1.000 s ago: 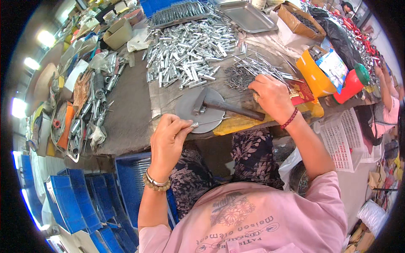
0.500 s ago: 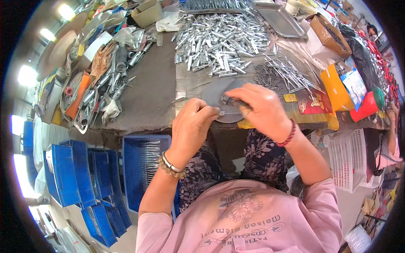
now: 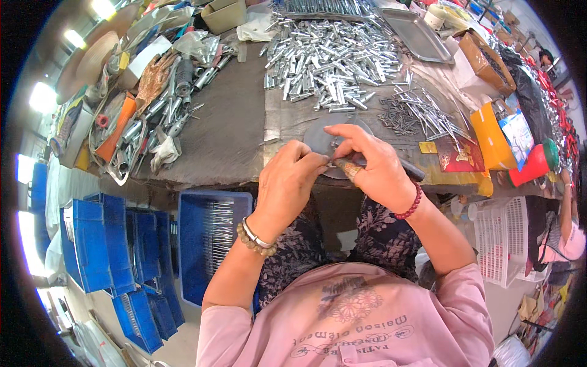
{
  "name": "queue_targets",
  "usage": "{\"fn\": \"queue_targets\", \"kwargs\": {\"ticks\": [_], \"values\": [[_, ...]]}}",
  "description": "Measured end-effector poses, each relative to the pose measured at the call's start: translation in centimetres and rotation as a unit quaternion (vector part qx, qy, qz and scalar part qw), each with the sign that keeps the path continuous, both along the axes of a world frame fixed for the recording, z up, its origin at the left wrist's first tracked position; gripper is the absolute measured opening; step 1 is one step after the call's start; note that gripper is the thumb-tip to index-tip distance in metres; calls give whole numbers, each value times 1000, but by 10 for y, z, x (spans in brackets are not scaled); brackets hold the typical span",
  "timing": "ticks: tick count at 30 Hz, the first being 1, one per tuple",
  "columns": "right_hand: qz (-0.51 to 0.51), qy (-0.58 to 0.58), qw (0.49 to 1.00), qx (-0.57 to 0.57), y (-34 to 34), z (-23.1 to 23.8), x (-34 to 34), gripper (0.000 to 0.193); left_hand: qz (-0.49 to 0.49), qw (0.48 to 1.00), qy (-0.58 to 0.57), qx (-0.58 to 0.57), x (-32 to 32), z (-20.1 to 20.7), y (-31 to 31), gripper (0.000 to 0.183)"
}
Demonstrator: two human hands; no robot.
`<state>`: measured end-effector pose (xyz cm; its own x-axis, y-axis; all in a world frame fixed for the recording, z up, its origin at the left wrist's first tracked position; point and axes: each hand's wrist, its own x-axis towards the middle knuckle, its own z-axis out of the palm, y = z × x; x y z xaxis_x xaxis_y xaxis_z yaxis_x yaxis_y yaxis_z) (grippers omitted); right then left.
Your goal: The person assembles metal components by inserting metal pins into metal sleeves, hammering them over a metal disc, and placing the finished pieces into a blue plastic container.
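Observation:
My left hand (image 3: 284, 180) is closed in a pinch just over the front edge of the bench. The small piece at its fingertips is mostly hidden. Against it works my right hand (image 3: 382, 171), fingers bent in, with tape around one digit. A dark rod-like handle (image 3: 414, 171) sticks out beside its wrist; the tool's other end is covered by the hand. Beneath both hands lies a round grey disc (image 3: 316, 134). Beyond it spreads a heap of shiny metal tubes (image 3: 333, 61). Short dark pins (image 3: 398, 117) and long thin metal rods (image 3: 428, 113) lie to the right.
A blue bin (image 3: 189, 257) of metal rods stands below the bench on the left, with more blue bins (image 3: 92, 244) beyond. Tools and a work glove (image 3: 153, 82) crowd the left side. At right are a metal tray (image 3: 419, 37), a cardboard box (image 3: 486, 64) and a red container (image 3: 529, 165).
My hands have come together at the fingertips. The metal rod that showed between them is now covered. The dark handle has come into sight beside my right wrist. The view has shifted slightly.

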<state>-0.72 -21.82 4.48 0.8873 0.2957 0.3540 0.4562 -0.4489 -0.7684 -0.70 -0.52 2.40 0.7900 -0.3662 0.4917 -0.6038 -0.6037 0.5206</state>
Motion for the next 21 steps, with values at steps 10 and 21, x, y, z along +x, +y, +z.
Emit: {"fn": "queue_targets", "kwargs": {"ticks": [10,21], "values": [[-18,-82,992,-93,14,6,-2,58,-2,999,-39,-1,3,-2,-3,20],[-32,-93,994,-55,1,2,0,55,-2,1000,-23,-15,1,-3,-3,20]]}}
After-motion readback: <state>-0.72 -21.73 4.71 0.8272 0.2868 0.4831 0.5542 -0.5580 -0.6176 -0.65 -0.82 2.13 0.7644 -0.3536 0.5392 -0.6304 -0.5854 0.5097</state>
